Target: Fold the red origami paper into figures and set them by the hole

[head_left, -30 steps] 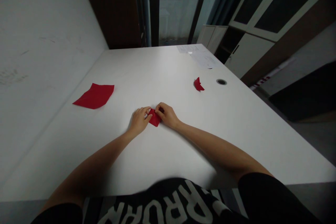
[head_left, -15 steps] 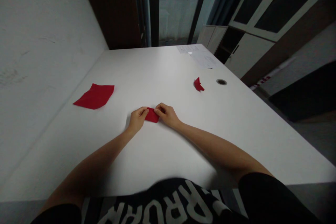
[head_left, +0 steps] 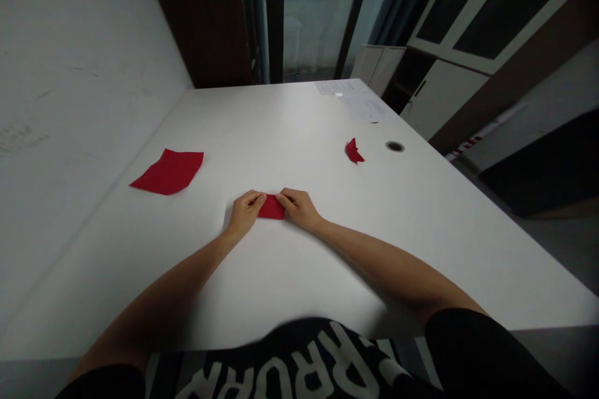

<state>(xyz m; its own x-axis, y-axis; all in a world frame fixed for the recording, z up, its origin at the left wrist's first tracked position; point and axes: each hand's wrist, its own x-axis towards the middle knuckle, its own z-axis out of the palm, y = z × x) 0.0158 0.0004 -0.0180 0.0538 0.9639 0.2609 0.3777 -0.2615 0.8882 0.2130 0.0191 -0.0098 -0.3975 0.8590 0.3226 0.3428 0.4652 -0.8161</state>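
Between my two hands is a small folded piece of red paper [head_left: 271, 207], close above or on the white table. My left hand [head_left: 246, 209] pinches its left upper corner, thumb on top and fingers curled behind. On the other side my right hand [head_left: 298, 206] grips the right upper edge in the same way. The fingertips behind the paper are hidden. A larger red sheet [head_left: 169, 172] lies to the left, its edges slightly bent. Farther off on the right rests a folded red paper shape [head_left: 354, 151] with pointed tips.
The white table [head_left: 281, 131] runs along a wall [head_left: 84, 50] on the left. Printed sheets [head_left: 358, 103] lie at its far right, near a round cable hole [head_left: 395, 146]. White cabinets [head_left: 444, 90] stand beyond the right edge, and a window is at the back.
My right hand has come down slightly, and the folded red paper now sits more level, with a straighter upper edge. My left hand has hardly moved.
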